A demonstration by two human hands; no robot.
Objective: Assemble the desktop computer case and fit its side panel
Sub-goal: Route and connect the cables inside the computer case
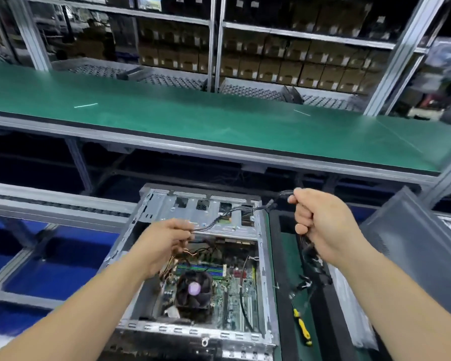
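The computer case (201,256) lies open on its side directly in front of you, low in the view, its bare grey metal frame scuffed and its drive bay plate punched with square cut-outs at the far end. Inside, you can see the green motherboard (232,280) with a round black cooler fan (193,289) carrying a pale purple centre sticker; any print on it is too blurred to read.

Your left hand (164,243) hovers over the case, its fingers (185,227) pinching one end of a thin dark cable bundle (235,212). The bundle stretches up and to the right to your right hand (320,225), which is curled in a fist round the other part, with more black wiring hanging down beneath it.

Just to the right of the case, a yellow-handled screwdriver (302,327) lies on a green mat. A grey side panel (414,246) leans tilted at the far right. Beyond, a long green bench (219,115) runs across, and shelves behind it hold rows of brown cartons (271,66) with small white labels, unreadable.
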